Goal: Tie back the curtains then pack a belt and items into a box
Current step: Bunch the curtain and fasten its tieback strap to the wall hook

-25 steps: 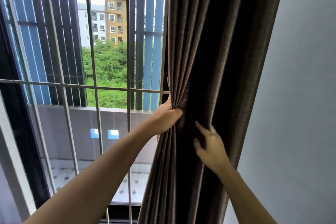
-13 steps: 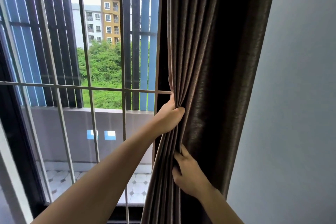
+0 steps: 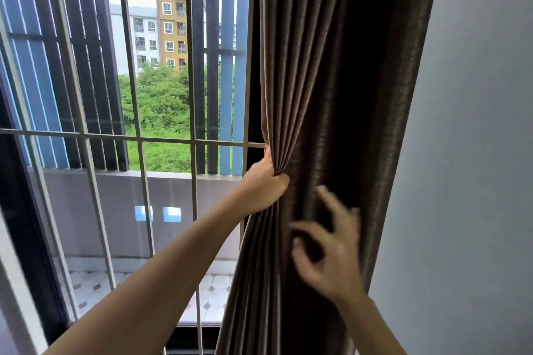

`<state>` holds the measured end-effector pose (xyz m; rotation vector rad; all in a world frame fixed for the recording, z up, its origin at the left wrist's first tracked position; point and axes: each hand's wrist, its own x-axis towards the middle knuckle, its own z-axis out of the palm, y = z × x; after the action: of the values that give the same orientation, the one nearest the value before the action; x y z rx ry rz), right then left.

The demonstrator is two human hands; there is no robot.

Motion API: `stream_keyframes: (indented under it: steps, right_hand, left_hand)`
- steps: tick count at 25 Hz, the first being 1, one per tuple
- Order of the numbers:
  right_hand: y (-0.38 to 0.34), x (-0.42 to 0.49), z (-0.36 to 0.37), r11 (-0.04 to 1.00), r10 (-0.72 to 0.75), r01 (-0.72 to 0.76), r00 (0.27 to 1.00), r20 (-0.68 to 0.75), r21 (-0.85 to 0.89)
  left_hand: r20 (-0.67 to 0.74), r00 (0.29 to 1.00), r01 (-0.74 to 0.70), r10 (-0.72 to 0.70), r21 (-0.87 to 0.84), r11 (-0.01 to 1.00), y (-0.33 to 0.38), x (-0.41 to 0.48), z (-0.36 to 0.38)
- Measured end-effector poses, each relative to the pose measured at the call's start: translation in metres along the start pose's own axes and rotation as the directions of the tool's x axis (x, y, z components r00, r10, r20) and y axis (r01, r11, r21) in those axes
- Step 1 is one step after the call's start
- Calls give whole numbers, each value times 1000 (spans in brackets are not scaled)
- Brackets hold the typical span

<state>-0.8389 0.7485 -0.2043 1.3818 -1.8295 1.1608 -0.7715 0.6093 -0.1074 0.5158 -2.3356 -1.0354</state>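
Observation:
A dark brown curtain [image 3: 331, 81] hangs bunched against the right side of the window. My left hand [image 3: 264, 184] grips its gathered left folds at about mid-height, pinching them together. My right hand [image 3: 328, 248] is blurred in front of the curtain, lower and to the right, with fingers spread and holding nothing. No belt, box or tie-back is in view.
A window with grey metal bars [image 3: 138, 138] fills the left half, with a balcony wall [image 3: 115, 210] and tiled floor outside. A plain grey wall [image 3: 476, 153] runs along the right of the curtain.
My right hand let go of the lower folds and moved right and up, fingers spreading. My left hand kept its grip on the gathered curtain.

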Motion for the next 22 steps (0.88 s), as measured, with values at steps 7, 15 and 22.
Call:
stream_keyframes:
  steps: [7, 15, 22]
  right_hand:
    - [41, 54, -40, 795, 542, -534, 839, 59, 288]
    - [14, 3, 30, 917, 237, -360, 840, 487, 173]
    - [21, 1, 51, 911, 222, -366, 822, 525, 189]
  left_hand:
    - [48, 998, 31, -27, -77, 997, -7, -4, -5]
    - [90, 996, 21, -10, -123, 992, 0, 5, 0]
    - [109, 993, -32, 52, -181, 983, 7, 7, 11]
